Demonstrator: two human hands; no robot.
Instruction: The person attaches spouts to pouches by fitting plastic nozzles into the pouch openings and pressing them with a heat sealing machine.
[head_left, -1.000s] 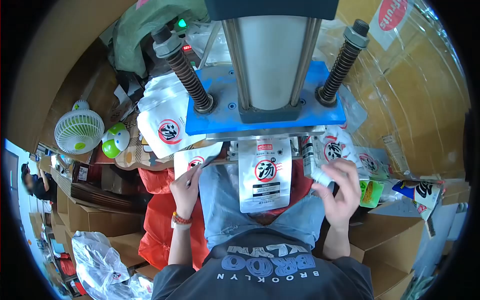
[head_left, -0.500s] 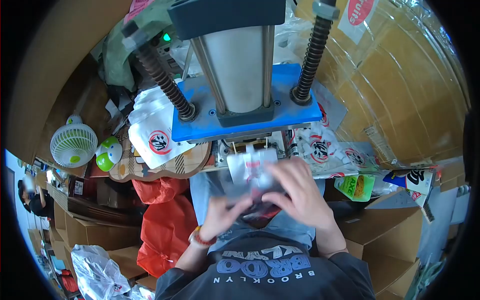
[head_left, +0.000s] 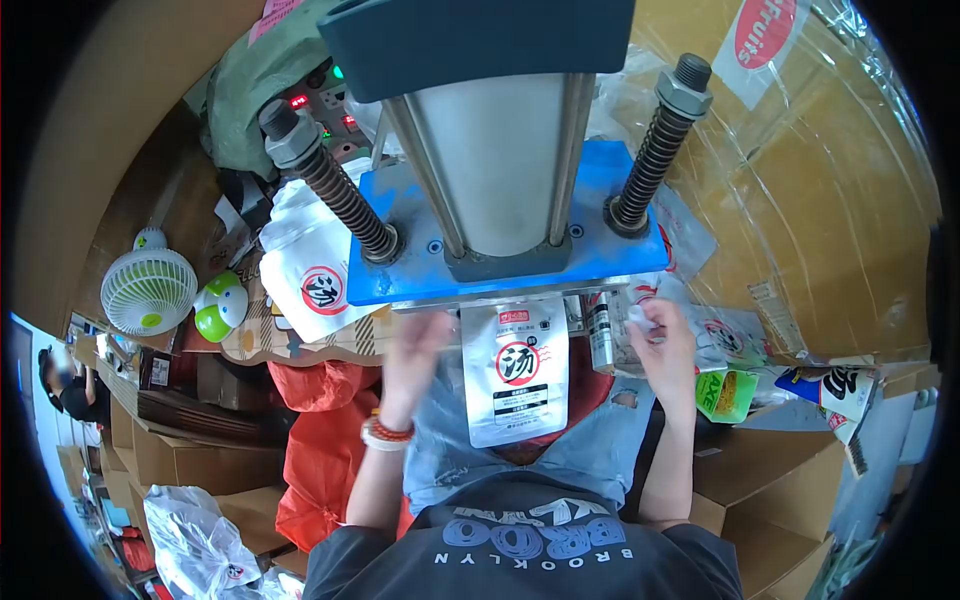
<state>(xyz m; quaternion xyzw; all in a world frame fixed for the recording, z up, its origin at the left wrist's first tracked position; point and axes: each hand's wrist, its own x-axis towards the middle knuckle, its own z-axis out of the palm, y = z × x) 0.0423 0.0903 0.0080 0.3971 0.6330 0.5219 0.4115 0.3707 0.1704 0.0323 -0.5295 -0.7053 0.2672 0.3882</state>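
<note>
White printed pouch hangs over a person's jeans, its long axis running from the lap toward the press ahead, its top close under the machine's front edge. Just off the pouch's left side is the left hand, the nearer of the two; it is blurred, and how far its fingers are spread, or whether they grip anything, cannot be told. Farther off, on the other side, the right hand has thumb and fingers drawn together on a small white piece, the pouch lying to the left of its fingertips. Beyond, more pouches lie left of the blue-plated machine, and a taped carton fills the right rear.
</note>
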